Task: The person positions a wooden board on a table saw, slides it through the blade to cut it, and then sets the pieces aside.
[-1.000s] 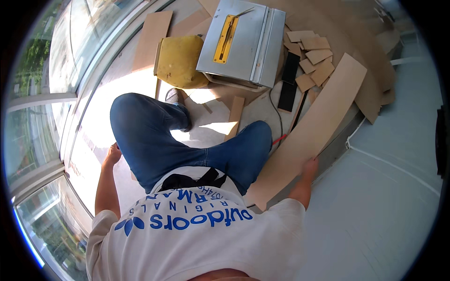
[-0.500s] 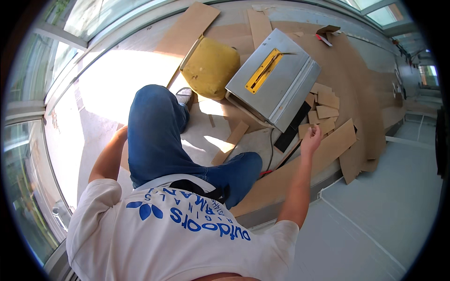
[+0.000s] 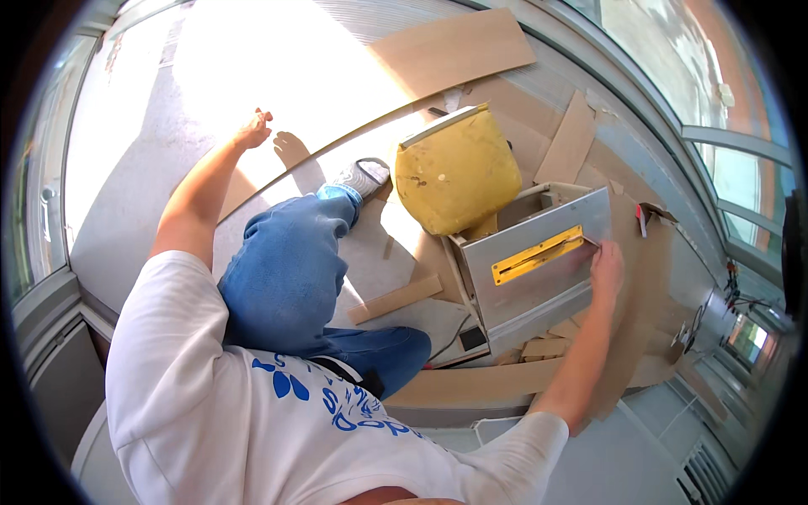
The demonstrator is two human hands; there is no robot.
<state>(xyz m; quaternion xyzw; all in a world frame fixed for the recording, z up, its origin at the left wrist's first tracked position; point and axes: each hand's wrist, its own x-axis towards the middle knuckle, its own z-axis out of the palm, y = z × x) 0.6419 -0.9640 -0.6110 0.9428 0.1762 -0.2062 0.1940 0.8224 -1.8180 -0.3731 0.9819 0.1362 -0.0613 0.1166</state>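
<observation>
A small table saw with a grey metal top and a yellow slotted insert plate stands in front of me. Its top slants toward me, and part of the frame beneath shows on the far side. My right hand is closed at the right end of the slot, its fingertips at a thin piece by the top's edge; the fingers partly hide the grip. Out to the left, my left hand hangs over the sunlit floor, fingers loosely apart, holding nothing. Its shadow falls beside it.
A dirty yellow bin touches the saw's left side. A long brown board lies beyond it. A wood strip is near my foot, and small cut pieces lie below the saw. Glazed frames run along the far right.
My right hand has moved from above the cut pieces to the saw. My left hand has reached forward over the floor. The saw's top now tilts toward me, and the view has turned.
</observation>
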